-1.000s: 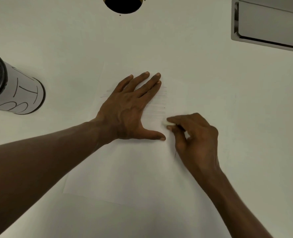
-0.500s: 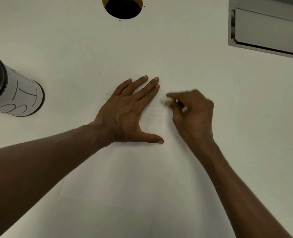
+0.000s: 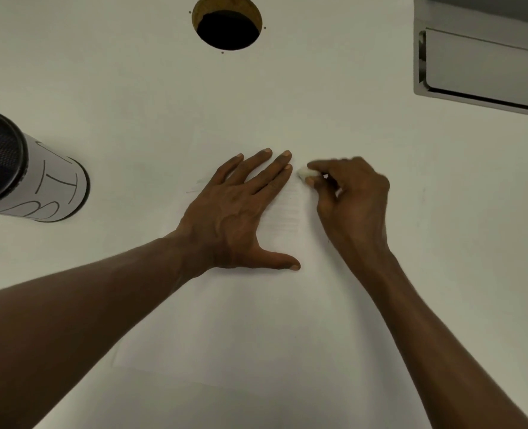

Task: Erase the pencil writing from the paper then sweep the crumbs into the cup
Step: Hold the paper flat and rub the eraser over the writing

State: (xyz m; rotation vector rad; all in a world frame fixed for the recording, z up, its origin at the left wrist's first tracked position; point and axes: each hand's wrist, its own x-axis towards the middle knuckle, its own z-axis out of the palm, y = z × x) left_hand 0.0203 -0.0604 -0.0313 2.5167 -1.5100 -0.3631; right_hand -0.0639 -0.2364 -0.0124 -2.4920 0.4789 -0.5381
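A white sheet of paper lies on the white table, its edges faint. Pale pencil lines show on it between my two hands, and a few more peek out left of my left hand. My left hand lies flat on the paper, fingers spread, thumb out to the right. My right hand pinches a small white eraser between thumb and forefinger, its tip on the paper just right of my left fingertips. A cup, white with black lettering and a dark mesh inside, stands at the far left.
A round cable hole opens in the table at the top centre. A grey metal box-like object sits at the top right. No crumbs can be made out on the paper.
My right hand has moved up the paper, from beside my left thumb to beside my left fingertips, rubbing with the eraser. My left hand has stayed flat in place.
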